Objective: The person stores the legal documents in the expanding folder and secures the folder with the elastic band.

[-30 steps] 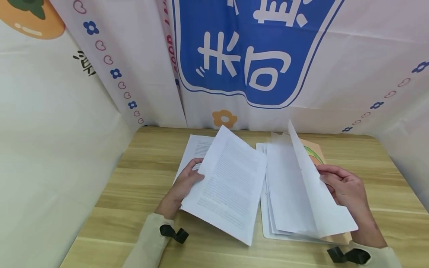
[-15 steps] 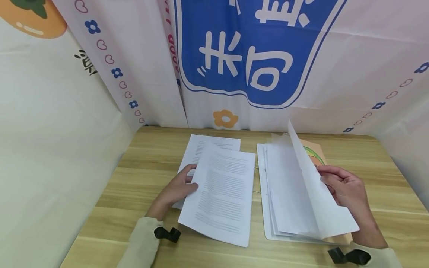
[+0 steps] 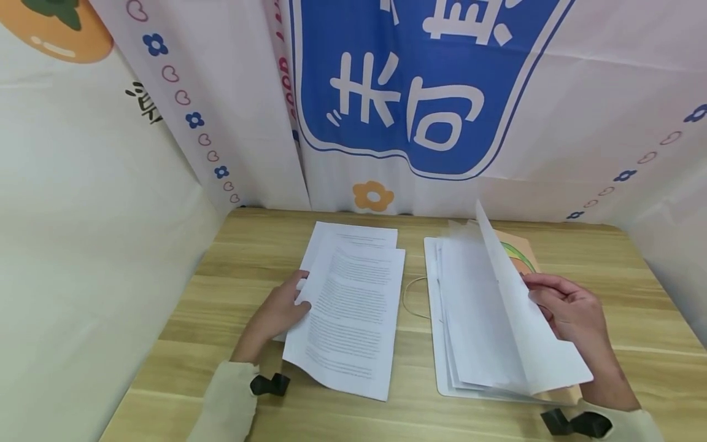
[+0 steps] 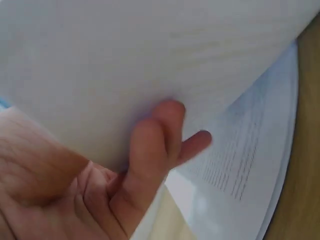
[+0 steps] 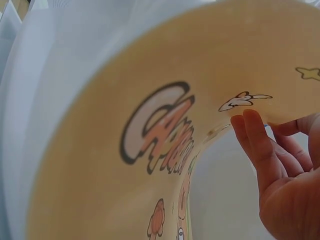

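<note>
My left hand [image 3: 280,310] grips the left edge of a printed paper sheet [image 3: 353,319], thumb on top and fingers beneath; whether several sheets are held together, I cannot tell. That paper overlaps other printed sheets [image 3: 364,234] on the table. In the left wrist view, the fingers [image 4: 147,145] press the underside of the raised paper [image 4: 90,55]. My right hand [image 3: 571,310] pinches the edge of a folder's raised cover [image 3: 533,337]. Its outer face [image 5: 95,155] is tan with cartoon prints, its inner side white. White pages [image 3: 477,307] lie inside the folder.
A thin elastic cord [image 3: 405,298] loops out from the folder's left edge onto the wooden table [image 3: 221,276]. A white patterned cloth [image 3: 248,123] hangs behind the table. Black straps [image 3: 269,385] sit on both wrists.
My left hand has moved left and lowered the printed paper over the other sheets, straightening it. The cord beside the folder has come into sight. My right hand and the cover stay nearly still.
</note>
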Action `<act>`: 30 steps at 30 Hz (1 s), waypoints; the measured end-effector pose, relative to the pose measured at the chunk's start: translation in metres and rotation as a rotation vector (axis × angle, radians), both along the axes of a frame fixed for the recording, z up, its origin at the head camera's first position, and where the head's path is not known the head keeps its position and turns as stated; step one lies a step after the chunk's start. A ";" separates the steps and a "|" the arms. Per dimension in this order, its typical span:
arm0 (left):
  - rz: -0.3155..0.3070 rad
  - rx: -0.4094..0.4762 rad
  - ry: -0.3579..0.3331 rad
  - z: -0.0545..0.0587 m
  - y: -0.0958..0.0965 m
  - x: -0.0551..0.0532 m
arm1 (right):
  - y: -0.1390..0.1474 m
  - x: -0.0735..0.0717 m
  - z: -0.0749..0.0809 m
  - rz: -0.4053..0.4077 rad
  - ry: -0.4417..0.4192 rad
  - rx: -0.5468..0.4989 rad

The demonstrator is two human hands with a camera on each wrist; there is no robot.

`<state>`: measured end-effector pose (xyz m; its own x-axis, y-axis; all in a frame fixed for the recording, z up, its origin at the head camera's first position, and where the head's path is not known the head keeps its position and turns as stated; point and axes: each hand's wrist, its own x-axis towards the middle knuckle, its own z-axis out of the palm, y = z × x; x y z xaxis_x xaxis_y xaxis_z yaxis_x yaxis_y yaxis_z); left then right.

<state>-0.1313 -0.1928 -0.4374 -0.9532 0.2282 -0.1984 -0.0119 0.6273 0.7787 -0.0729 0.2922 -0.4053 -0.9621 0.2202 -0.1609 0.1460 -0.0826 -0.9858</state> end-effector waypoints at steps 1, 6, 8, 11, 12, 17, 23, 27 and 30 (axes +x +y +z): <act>-0.001 0.072 -0.015 0.000 -0.002 0.000 | 0.000 0.000 0.000 0.001 0.002 0.005; -0.021 0.384 -0.080 0.000 -0.011 -0.002 | 0.000 0.000 -0.001 -0.002 0.012 -0.001; -0.029 0.447 -0.091 0.000 -0.013 -0.002 | 0.000 0.000 0.000 -0.006 0.005 0.008; -0.033 0.498 -0.099 0.000 -0.014 -0.002 | -0.001 0.000 0.000 -0.014 -0.004 -0.005; -0.034 0.518 -0.105 0.000 -0.014 -0.002 | -0.001 0.000 0.000 -0.016 -0.007 -0.009; -0.052 0.626 -0.160 -0.003 -0.008 -0.002 | -0.002 0.001 0.001 -0.026 -0.027 -0.022; -0.057 0.692 -0.232 -0.010 0.008 -0.003 | -0.001 0.000 0.002 -0.031 -0.046 0.016; -0.047 0.745 -0.260 -0.011 0.017 -0.004 | -0.003 0.002 0.002 -0.043 -0.038 -0.007; -0.033 0.775 -0.270 -0.009 0.023 -0.004 | -0.003 0.003 0.002 -0.043 -0.021 -0.030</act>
<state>-0.1352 -0.1697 -0.4462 -0.8857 0.4214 -0.1948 -0.2519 -0.0839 0.9641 -0.0698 0.2890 -0.4035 -0.9483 0.2556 -0.1879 0.1620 -0.1190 -0.9796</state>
